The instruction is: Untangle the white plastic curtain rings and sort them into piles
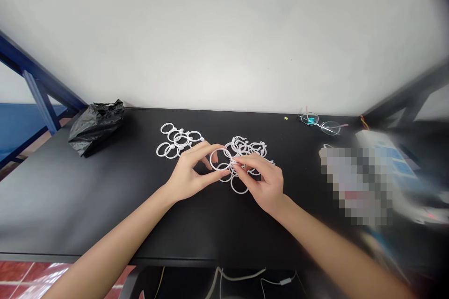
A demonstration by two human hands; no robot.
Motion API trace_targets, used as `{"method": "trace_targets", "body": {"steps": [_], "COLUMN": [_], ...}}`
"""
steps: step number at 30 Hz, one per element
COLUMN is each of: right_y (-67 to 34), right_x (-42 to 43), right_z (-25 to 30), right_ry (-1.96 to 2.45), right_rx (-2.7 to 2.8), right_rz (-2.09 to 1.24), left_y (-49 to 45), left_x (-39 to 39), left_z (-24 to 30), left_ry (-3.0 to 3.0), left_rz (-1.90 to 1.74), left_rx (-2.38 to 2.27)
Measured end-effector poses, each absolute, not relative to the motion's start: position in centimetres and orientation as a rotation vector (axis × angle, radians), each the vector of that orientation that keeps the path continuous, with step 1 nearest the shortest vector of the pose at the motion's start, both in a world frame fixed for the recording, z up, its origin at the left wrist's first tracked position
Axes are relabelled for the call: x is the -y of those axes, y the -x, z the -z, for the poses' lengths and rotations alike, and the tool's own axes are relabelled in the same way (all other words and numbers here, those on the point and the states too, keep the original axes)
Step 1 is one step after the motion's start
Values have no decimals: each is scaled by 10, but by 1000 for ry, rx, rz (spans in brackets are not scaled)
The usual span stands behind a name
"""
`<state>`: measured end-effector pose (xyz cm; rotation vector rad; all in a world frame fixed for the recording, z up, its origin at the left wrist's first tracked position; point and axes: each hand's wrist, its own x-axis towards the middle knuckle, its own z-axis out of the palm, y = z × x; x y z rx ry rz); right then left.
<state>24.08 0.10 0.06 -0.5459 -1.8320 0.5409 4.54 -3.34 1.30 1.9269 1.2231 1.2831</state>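
White ring (210, 161) | between left hand (189, 169), half-curled, gripping it; and right hand (264, 180), tightly pinching it

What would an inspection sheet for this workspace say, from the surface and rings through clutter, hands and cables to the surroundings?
Surface: black tabletop, lighter sheen on the left.
Job's things: white ring held up; smaller ring group left, larger ring pile right.
Clutter: black plastic bag far left; glasses at back right; pixelated item, unidentifiable, beside a blurred white object.
Hands: left hand and right hand both grip the white ring.
Cables: pale cable and yellow cable below the tabletop.
Surroundings: pale wall; blue frame; red floor tiles.
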Motion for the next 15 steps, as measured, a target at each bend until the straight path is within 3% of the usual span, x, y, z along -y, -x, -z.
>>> {"method": "trace_targets", "body": {"steps": [15], "right_y": [-242], "right_x": [-2], "right_z": [3], "right_ry": [460], "right_rx": [1785], "right_rz": [-538], "left_y": [-50], "left_x": [37], "left_z": [-12], "left_ry": [-2010], "left_rz": [-1343], "left_rx": [-1311]}}
